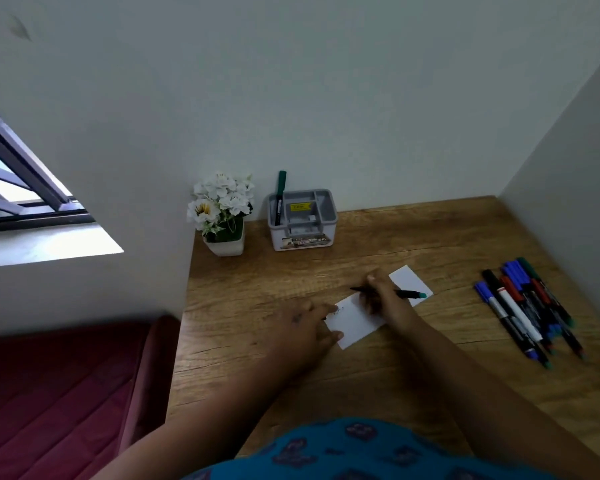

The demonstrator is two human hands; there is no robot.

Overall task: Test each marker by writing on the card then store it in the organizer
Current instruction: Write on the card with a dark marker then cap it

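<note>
My right hand (383, 299) grips the marker (388, 292), fingers curled round its barrel, over the white card (409, 277) at mid-bench. My left hand (300, 325) lies flat, fingers straight, pressing the card's near end. The marker should prove light, stiff and smooth; I judge the mid-barrel the soundest hold. The card is thin and liable to slide unless pinned. The organizer (302, 220) stands at the wall with one marker in it, bare bench (257, 306) between. Remaining markers (527, 310) lie heaped near the right wall.

Card (352, 322) scribbles unreadable — marker (407, 294) tip hidden (blurred).
</note>
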